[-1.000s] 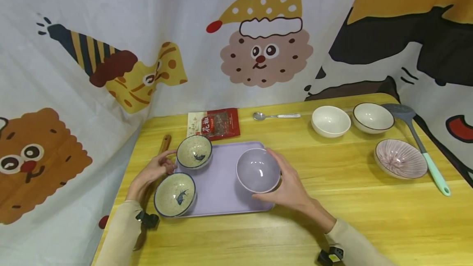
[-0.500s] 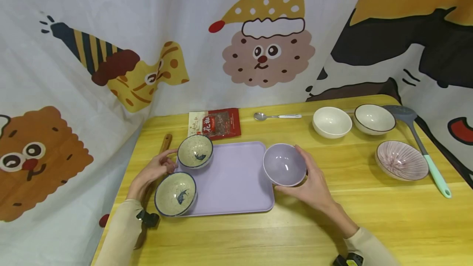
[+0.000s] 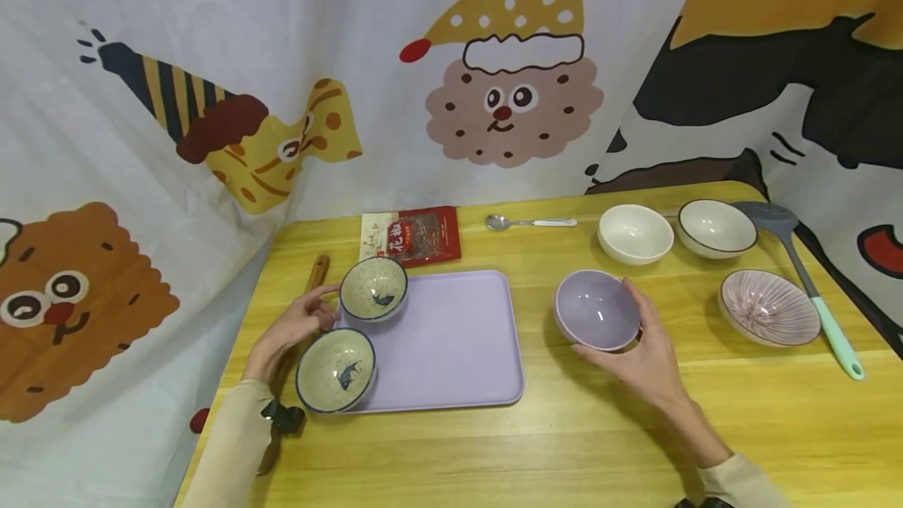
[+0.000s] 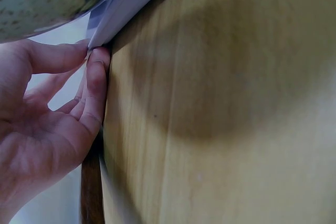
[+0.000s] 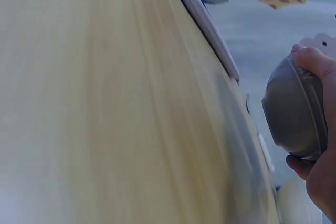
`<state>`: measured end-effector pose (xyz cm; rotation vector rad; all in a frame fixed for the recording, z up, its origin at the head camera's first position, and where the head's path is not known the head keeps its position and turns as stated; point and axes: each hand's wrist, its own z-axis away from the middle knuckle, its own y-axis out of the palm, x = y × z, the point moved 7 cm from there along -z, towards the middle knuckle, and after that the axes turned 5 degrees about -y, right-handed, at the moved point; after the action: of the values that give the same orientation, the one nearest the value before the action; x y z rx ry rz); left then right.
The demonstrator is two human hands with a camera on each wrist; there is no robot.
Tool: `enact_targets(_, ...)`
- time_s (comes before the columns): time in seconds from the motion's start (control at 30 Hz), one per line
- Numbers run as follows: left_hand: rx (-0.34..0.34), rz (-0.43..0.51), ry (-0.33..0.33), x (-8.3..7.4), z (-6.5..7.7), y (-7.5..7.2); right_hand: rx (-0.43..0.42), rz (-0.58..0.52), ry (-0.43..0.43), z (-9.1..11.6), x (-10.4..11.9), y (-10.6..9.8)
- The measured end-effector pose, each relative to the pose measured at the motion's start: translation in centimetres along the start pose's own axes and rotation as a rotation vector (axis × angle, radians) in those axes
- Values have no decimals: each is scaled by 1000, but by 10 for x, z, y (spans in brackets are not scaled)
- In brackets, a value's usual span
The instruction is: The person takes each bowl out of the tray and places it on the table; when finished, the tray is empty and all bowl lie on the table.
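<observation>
My right hand [image 3: 649, 367] grips a lavender bowl [image 3: 595, 308] by its side, thumb near the front and fingers at the back. In the right wrist view the bowl [image 5: 294, 108] hangs above the table, its underside showing. My left hand [image 3: 296, 328] is at the left edge of a lavender tray [image 3: 458, 351]. The left wrist view shows its thumb and fingertips pinching the tray's edge [image 4: 123, 11]. Two speckled bowls with blue rims and fish drawings stand on the tray's left side, a rear bowl [image 3: 367, 284] and a front bowl [image 3: 328, 371].
Behind the tray lie a red spice packet [image 3: 426, 235] and a spoon [image 3: 522, 223]. At the right stand a white bowl [image 3: 635, 235], a dark-rimmed bowl [image 3: 716, 227] and a streaked bowl [image 3: 769, 308], beside a spatula [image 3: 835, 339]. A wooden handle [image 3: 317, 273] lies left of the tray.
My right hand has carried the lavender bowl rightward, from over the tray to over the bare table beside it. My left hand has stayed at the tray's edge.
</observation>
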<state>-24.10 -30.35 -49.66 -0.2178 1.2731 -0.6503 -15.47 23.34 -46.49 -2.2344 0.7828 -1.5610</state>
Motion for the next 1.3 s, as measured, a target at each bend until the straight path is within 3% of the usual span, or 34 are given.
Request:
enact_targets(0.67, -20, -45, -8, 3, -3, -3, -192, 86, 186, 11, -44, -58)
enact_targets(1.0, -2, 9, 13, -2, 1, -2, -213, 84, 270, 9, -60, -70)
enact_targets(1.3, -6, -11, -7, 0, 0, 0, -232, 97, 267, 7, -67, -74)
